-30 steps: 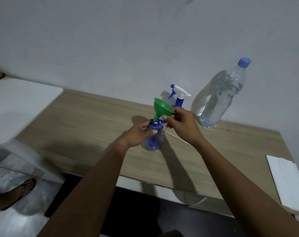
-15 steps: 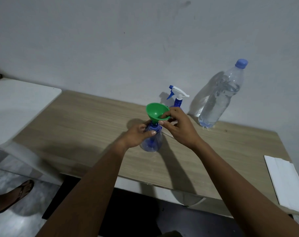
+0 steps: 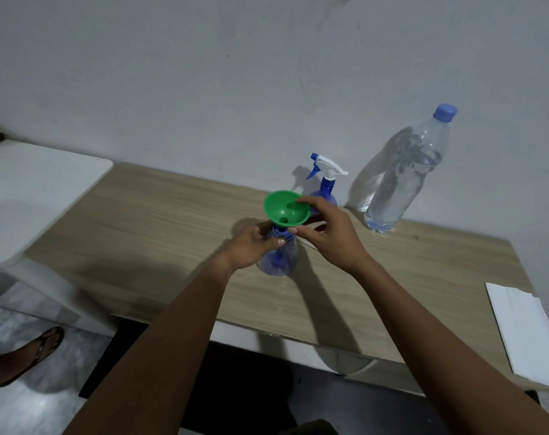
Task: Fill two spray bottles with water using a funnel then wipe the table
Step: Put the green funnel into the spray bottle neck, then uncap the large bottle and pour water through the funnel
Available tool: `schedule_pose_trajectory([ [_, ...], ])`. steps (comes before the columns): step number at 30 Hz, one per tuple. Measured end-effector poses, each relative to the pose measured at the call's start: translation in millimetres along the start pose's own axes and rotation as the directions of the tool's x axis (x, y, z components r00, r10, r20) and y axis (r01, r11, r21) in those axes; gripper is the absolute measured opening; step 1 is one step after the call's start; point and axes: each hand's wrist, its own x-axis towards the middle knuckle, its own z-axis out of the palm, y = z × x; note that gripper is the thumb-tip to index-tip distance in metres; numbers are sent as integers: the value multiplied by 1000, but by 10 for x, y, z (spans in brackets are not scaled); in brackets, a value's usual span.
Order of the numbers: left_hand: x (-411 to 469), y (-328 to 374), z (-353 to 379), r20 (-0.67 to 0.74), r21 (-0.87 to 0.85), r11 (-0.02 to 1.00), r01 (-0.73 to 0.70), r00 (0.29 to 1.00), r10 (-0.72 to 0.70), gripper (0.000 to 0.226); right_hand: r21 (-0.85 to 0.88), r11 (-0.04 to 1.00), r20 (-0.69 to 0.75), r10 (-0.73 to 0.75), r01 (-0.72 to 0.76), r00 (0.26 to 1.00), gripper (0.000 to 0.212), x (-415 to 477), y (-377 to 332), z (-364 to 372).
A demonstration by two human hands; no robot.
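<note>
The left hand [image 3: 251,244] curls round the shoulder of the open spray bottle [image 3: 279,259] and holds it upright near the middle of the tabletop [image 3: 147,221]. The right hand [image 3: 328,237] pinches the rim of the green funnel [image 3: 284,210], forefinger hooked over the edge and thumb beneath. The spout appears seated in the bottle's neck, though fingers partly hide the joint.

Just behind, near the back edge, stands the second spray bottle [image 3: 325,189] with its trigger head on. Toward the back right corner is a capped water bottle [image 3: 399,180]. A folded white cloth [image 3: 524,334] lies at the right edge.

The wide funnel probably makes the light bottle top-heavy. If both hands let go to uncap the water, it could topple. Pouring too fast from the large bottle could flood the funnel and spill.
</note>
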Motion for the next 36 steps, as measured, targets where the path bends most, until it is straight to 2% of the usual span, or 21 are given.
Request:
schedule_pose_trajectory([
  [3, -12, -1, 7, -8, 32, 999, -21, 1000, 21, 59, 20, 1000, 8, 9, -9, 1000, 63, -13, 18, -2],
  [11, 3, -22, 38, -10, 54, 998, 13, 1000, -12, 37, 4, 999, -21, 44, -44, 999, 80, -87, 25, -19],
  [16, 4, -7, 170, -170, 20, 999, 38, 985, -34, 41, 0, 995, -92, 95, -96, 991, 77, -194, 61, -82],
  [19, -78, 22, 284, -273, 35, 999, 27, 962, -16, 60, 10, 994, -113, 106, -105, 988, 74, -276, 72, -167],
  [21, -202, 45, 447, -441, 114, 993, 23, 897, 30, 63, 19, 994, -126, 113, -112, 986, 75, -316, 101, -250],
  [23, -370, 53, 690, -681, 267, 961, 68, 719, 138, 55, 6, 992, -145, 127, -128, 981, 75, -346, 153, -337],
  [24, -419, 46, 824, -751, 345, 934, 91, 624, 216, 51, 0, 991, -153, 134, -136, 979, 75, -353, 178, -394],
  [25, -445, 34, 970, -787, 404, 908, 113, 549, 282, 46, -2, 989, -155, 148, -150, 977, 76, -352, 210, -462],
  [26, -436, -2, 1115, -802, 437, 890, 131, 504, 320, 43, -4, 986, -154, 166, -168, 974, 77, -353, 235, -539],
  [27, -410, -21, 1261, -802, 450, 884, 129, 494, 336, 41, -5, 983, -154, 181, -184, 971, 77, -353, 256, -623],
  [28, -384, -2, 1409, -787, 452, 887, 97, 512, 345, 38, -5, 982, -154, 186, -189, 970, 77, -357, 263, -716],
  [32, -138, 223, 1889, -623, 450, 891, -67, 691, 366, 31, -75, 986, -161, 138, -151, 977, 72, -345, 267, -1140],
  [36, 288, 685, 2139, -511, 468, 873, -136, 765, 393, 34, -177, 977, -243, 72, -117, 967, 66, -143, 281, -1637],
])
